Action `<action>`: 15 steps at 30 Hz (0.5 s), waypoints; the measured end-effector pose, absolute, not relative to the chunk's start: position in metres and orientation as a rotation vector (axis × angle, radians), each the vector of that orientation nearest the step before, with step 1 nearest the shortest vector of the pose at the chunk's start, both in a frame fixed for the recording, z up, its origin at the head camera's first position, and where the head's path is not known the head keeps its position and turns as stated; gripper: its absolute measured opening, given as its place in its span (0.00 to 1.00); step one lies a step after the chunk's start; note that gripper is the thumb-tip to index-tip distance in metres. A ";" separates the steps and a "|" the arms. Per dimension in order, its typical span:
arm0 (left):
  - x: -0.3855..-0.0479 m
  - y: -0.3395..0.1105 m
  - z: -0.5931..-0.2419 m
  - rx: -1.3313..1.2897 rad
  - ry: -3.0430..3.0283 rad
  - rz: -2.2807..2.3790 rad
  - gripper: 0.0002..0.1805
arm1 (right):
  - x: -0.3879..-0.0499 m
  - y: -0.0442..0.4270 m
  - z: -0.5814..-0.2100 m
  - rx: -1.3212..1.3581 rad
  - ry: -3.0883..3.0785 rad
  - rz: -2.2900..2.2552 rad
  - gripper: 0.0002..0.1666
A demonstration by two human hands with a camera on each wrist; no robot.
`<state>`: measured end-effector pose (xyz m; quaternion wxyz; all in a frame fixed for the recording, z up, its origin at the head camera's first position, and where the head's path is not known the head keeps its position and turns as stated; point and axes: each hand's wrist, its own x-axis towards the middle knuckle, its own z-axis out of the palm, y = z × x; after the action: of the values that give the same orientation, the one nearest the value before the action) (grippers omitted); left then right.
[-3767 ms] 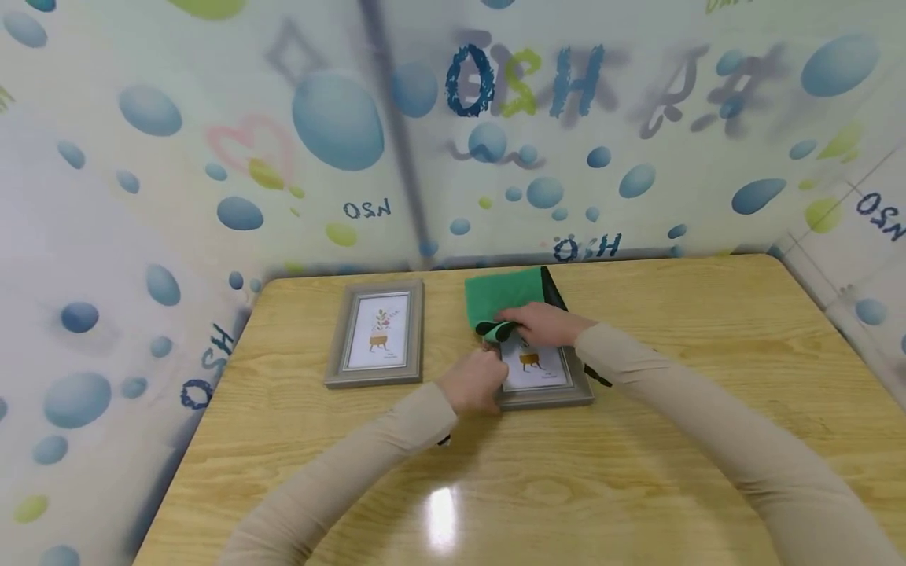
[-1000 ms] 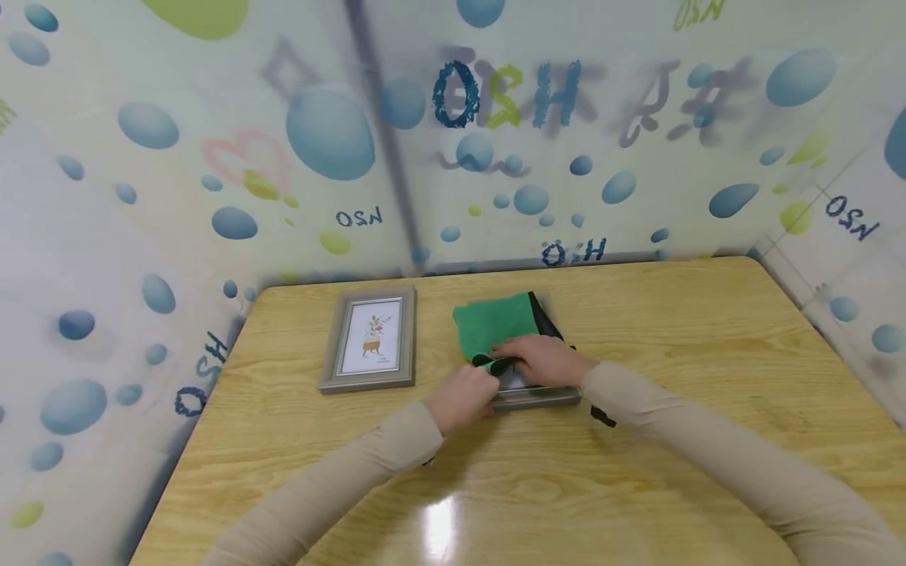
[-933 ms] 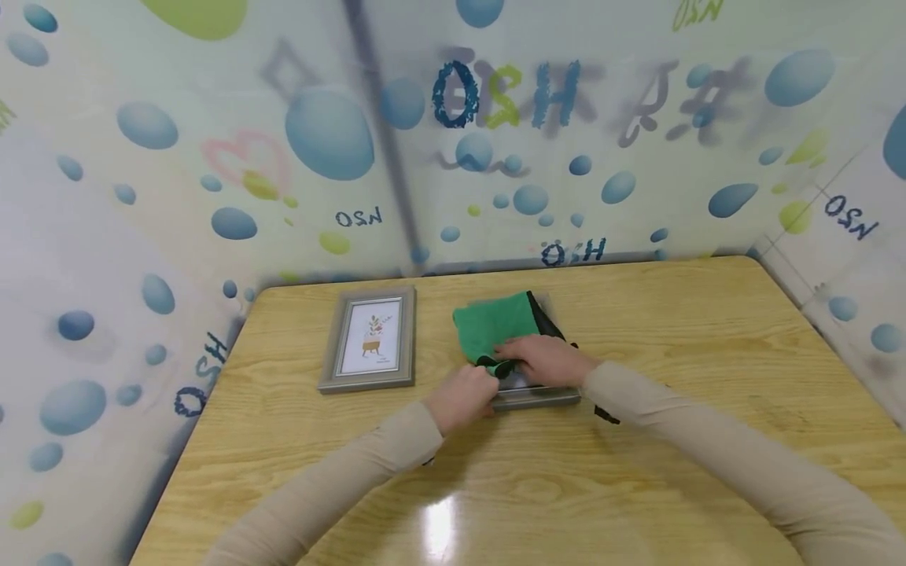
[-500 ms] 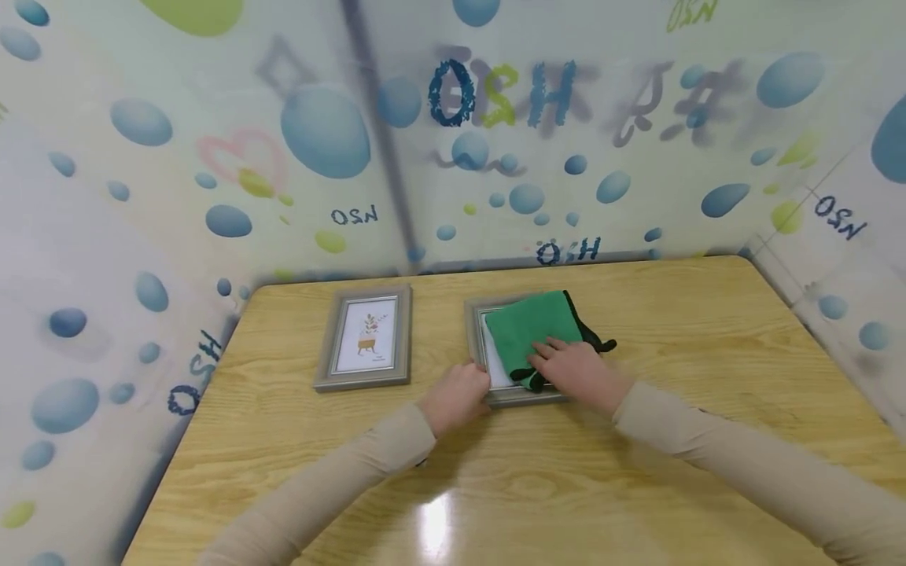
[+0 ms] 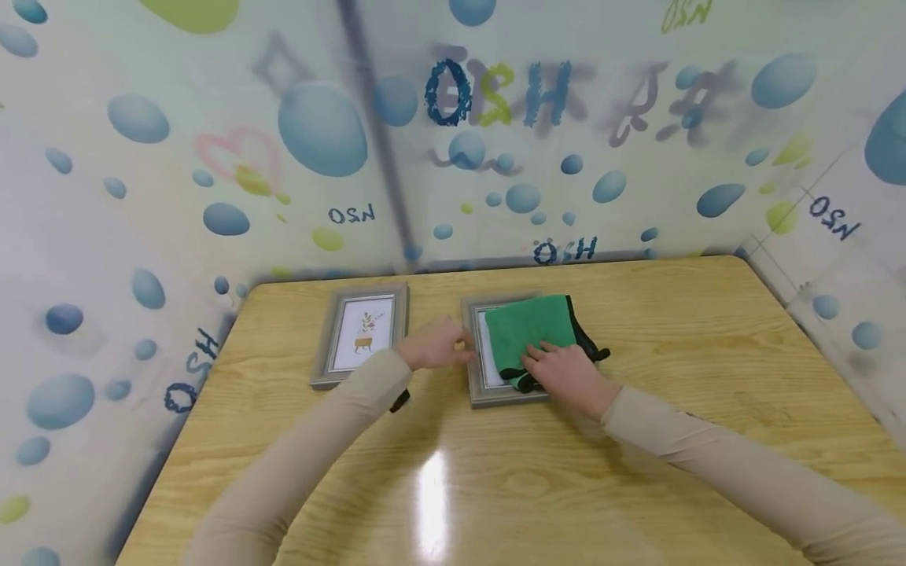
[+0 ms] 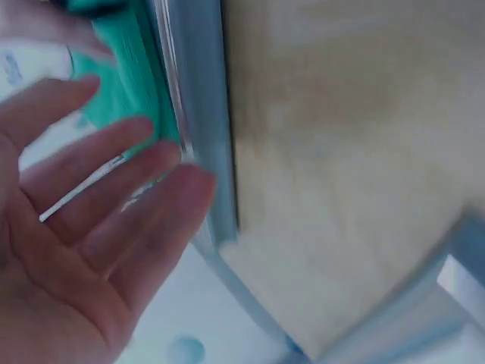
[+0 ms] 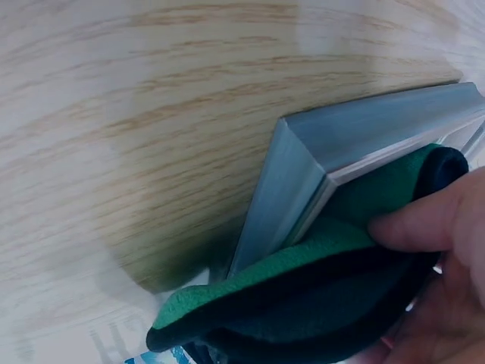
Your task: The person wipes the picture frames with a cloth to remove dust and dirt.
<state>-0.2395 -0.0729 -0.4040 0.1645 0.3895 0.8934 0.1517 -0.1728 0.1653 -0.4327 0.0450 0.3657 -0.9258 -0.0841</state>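
A grey picture frame (image 5: 488, 399) lies on the table, its picture largely covered by a folded green cloth (image 5: 527, 322) with black trim. My right hand (image 5: 569, 377) holds the cloth against the frame, fingers spread over its top and thumb at its near folded edge. In the right wrist view, the thumb (image 7: 417, 224) rests on the green cloth (image 7: 258, 277) by the frame's corner (image 7: 326, 144). Just left of that frame, my left hand (image 5: 435, 343) hovers empty. The left wrist view shows its fingers (image 6: 144, 220) loosely extended beside the frame's edge (image 6: 204, 98).
A second grey picture frame (image 5: 325, 346) with a plant-pot picture lies to the left, partly behind the left forearm. Under both frames is a wooden table (image 5: 495, 487). A patterned wall (image 5: 495, 157) with blue drops stands right behind the table's far edge.
My left hand has let go of the frame's near left corner and moved up and left. My right hand has taken the cloth rightward across the frame, its fingers now more spread.
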 end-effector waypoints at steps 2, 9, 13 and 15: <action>-0.257 -0.073 -0.405 1.027 2.608 0.389 0.09 | -0.174 0.166 -0.434 1.121 -2.819 -0.251 0.18; -0.300 -0.065 -0.418 0.773 2.673 0.308 0.20 | -0.174 0.166 -0.438 1.122 -2.793 -0.213 0.16; -0.313 -0.058 -0.423 0.751 2.656 0.287 0.23 | -0.174 0.166 -0.435 1.108 -2.805 -0.217 0.16; -0.319 -0.053 -0.423 0.755 2.641 0.266 0.22 | -0.175 0.166 -0.434 1.110 -2.796 -0.236 0.16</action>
<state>-0.3193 -0.0531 -0.4228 0.1900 0.2687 0.9396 0.0945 -0.1749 0.1664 -0.4338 0.0623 0.3671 -0.9248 -0.0779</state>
